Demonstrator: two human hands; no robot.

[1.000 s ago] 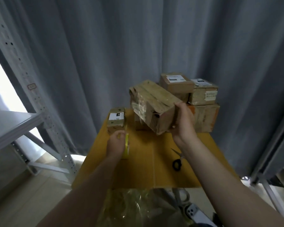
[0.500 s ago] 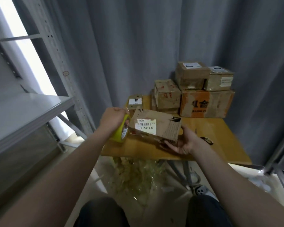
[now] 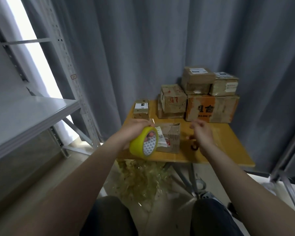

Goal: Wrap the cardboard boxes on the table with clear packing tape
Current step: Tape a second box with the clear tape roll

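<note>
A tape roll (image 3: 142, 144) is gripped by the left hand (image 3: 134, 127) over the table's (image 3: 228, 147) front left corner, fingers hooked through its core. A small box (image 3: 141, 109) sits at the left edge. One cardboard box (image 3: 171, 139) is laid near the front edge, beside the roll. The right hand (image 3: 202, 133) is held above the table, blurred, fingers curled; whether anything is pinched cannot be told. More boxes (image 3: 211, 108) are stacked at the back right corner.

right hand (image 3: 203, 136) blurred, scissors (image 3: 194, 147) mostly hidden
</note>
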